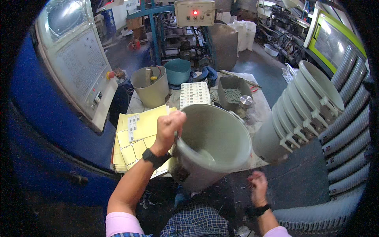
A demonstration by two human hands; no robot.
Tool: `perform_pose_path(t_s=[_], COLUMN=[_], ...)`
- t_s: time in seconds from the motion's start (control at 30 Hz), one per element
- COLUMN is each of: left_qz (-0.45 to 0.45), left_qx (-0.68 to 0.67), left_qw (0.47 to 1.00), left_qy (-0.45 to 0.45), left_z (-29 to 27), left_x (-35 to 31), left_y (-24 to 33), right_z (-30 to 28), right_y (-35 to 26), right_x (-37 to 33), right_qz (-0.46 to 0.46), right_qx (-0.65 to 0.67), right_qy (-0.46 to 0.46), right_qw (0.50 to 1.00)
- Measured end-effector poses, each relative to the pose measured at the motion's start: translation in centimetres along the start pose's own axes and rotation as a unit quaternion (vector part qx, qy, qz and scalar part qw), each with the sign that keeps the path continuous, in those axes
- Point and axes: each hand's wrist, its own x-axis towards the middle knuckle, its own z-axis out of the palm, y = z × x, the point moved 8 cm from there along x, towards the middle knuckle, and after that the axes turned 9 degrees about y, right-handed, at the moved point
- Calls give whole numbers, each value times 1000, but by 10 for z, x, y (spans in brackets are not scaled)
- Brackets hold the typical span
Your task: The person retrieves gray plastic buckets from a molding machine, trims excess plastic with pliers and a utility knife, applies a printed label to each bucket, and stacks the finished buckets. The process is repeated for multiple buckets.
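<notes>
My left hand (169, 128) is closed on the left rim of a grey plastic bucket (213, 142), by its side fitting. The bucket tilts in front of me at the table's near edge, and its wide mouth shows a bare inside. A dark patch sits on its outer left side, partly in shadow. My right hand (258, 187) hangs apart from the bucket, below and right of it, fingers loosely bent and a little blurred, with nothing visible in them. Sheets of yellow-backed labels (138, 138) lie beside my left wrist. Behind the bucket is a white label sheet (195, 94).
A leaning stack of nested grey buckets (286, 120) stands at right, beside piled grey buckets (347, 146). On the table (258, 85) are a cut-down bucket (151, 87), a teal tub (177, 72) and a bin of grey strips (233, 94). A blue machine with a control panel (79, 71) borders the left.
</notes>
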Motion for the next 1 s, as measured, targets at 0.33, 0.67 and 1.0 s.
perform_pose_path(t_s=[0.33, 0.67, 1.0], left_qz=[46, 200, -325], left_qx=[-142, -238, -157], left_qw=[879, 949, 914], left_qy=[-453, 55, 185], left_z=[87, -64, -76], left_x=[-170, -152, -304], left_y=[175, 274, 27], right_z=[54, -25, -151], right_y=[-97, -281, -502], right_x=[-113, -165, -65], right_qz=[-294, -641, -585], right_qx=[-264, -190, 68], right_qy=[-353, -42, 297], right_qw=[848, 743, 752])
